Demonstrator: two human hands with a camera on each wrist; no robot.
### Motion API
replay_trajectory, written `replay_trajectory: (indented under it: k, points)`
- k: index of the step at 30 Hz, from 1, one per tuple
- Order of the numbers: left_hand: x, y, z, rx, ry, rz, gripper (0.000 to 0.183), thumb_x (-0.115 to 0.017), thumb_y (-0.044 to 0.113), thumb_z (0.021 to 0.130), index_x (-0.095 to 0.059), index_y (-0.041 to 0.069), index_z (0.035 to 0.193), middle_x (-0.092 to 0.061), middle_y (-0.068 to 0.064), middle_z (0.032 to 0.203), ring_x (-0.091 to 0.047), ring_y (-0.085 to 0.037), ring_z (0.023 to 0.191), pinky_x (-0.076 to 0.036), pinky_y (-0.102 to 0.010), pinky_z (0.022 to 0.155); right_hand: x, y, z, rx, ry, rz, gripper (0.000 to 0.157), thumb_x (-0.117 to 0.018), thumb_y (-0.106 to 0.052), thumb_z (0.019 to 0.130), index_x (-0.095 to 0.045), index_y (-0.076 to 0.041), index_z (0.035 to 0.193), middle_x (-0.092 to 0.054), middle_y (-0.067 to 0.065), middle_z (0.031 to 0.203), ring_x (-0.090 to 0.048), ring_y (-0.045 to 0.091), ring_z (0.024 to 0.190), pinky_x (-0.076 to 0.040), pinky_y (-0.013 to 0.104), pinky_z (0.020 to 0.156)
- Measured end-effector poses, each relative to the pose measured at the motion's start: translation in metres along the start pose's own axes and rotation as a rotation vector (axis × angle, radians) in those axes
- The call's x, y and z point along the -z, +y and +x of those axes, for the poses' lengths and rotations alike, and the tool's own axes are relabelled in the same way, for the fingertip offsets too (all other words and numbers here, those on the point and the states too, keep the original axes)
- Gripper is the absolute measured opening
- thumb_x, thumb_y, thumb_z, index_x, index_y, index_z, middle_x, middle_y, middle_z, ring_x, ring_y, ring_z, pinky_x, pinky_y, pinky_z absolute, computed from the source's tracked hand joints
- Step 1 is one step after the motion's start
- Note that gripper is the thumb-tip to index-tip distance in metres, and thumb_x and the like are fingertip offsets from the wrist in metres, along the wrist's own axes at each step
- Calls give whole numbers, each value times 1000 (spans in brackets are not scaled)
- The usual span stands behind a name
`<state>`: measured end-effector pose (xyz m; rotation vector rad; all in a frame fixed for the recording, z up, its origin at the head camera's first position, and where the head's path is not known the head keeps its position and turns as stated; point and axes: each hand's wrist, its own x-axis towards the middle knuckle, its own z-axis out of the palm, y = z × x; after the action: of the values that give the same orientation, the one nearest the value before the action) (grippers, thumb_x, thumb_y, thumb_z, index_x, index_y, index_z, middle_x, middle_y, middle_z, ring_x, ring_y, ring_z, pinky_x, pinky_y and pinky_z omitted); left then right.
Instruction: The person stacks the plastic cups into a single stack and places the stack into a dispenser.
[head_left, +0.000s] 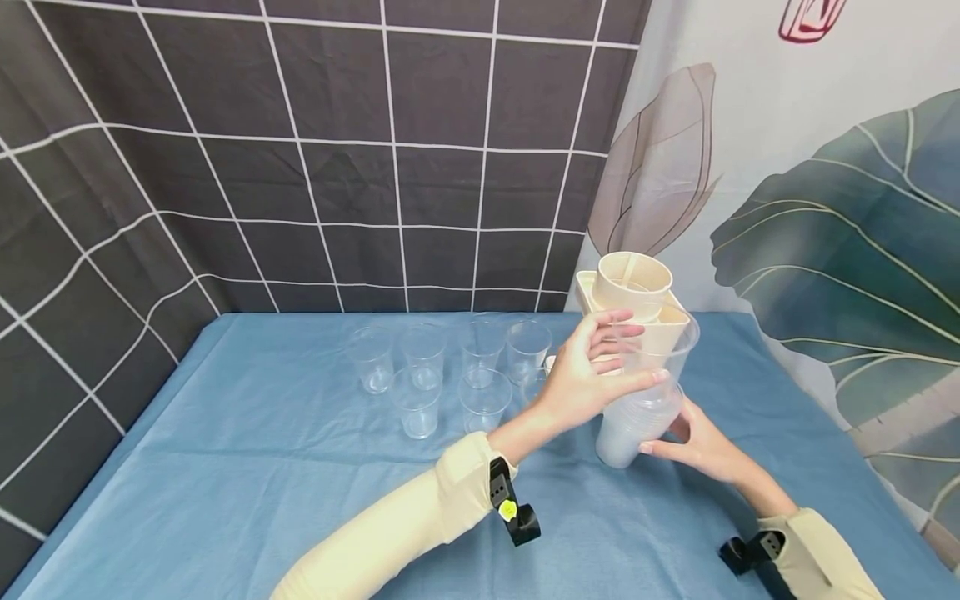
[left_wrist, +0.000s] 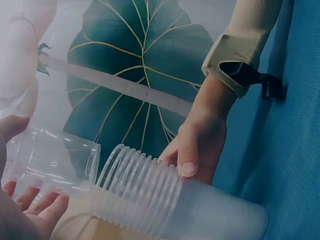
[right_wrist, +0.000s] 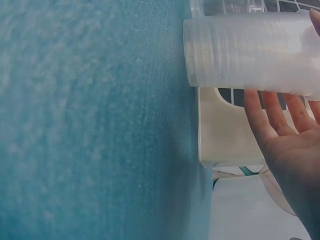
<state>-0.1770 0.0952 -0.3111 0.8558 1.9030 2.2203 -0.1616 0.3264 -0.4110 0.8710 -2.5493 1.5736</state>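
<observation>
My left hand (head_left: 581, 371) holds a clear plastic cup (left_wrist: 57, 157) between thumb and fingers, upright over a stack of the same cups. The cup's lower end is right at the top rims of the stack. My right hand (head_left: 697, 442) grips the stack of cups (left_wrist: 215, 210) around its side, thumb on the near side and fingers behind. In the right wrist view, fingers (right_wrist: 275, 112) lie along the frosted-looking stack, and its base is close to the blue cloth. Several single clear cups (head_left: 418, 400) stand upright in two rows to the left of my hands.
A cream-coloured holder with a round open top (head_left: 633, 275) stands just behind the stack, partly hidden by my left hand. A blue cloth (head_left: 262, 467) covers the table. A dark gridded curtain (head_left: 337, 179) and a leaf-patterned curtain (head_left: 847, 250) hang behind it.
</observation>
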Motion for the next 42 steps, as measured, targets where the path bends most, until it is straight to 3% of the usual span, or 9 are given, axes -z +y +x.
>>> replay_trajectory:
  k: [9,19,29,42]
  points:
    - [-2,-7,1,15,-8,10,66,-76,6,78,-45,11,136,-61,-6,131,-61,-4,109,-48,-16,95,-1,0,-1,3,9,0,84,-68,15,75,-27,-4,146,-45,-22,131,-48,-10,116,-39,5,95]
    - [-1,-13,-1,29,-26,96,63,-76,10,80,-47,13,136,-60,-5,131,-60,-6,114,-47,-16,97,-1,-2,0,-3,4,3,86,-68,14,76,-25,-4,148,-45,-21,132,-48,-10,117,-39,5,95]
    - [-1,-19,-1,-12,-18,228,65,-79,13,78,-49,12,136,-61,-5,130,-58,-2,113,-46,-15,98,-1,-2,0,-3,0,-5,86,-68,14,76,-25,-5,148,-45,-21,133,-48,-9,117,-39,6,95]
    - [-3,-25,-2,15,-28,275,67,-79,16,78,-48,14,137,-59,-2,132,-54,-2,119,-43,-17,102,0,-2,0,4,-7,9,87,-68,14,76,-23,-4,149,-42,-22,136,-47,-10,119,-38,5,96]
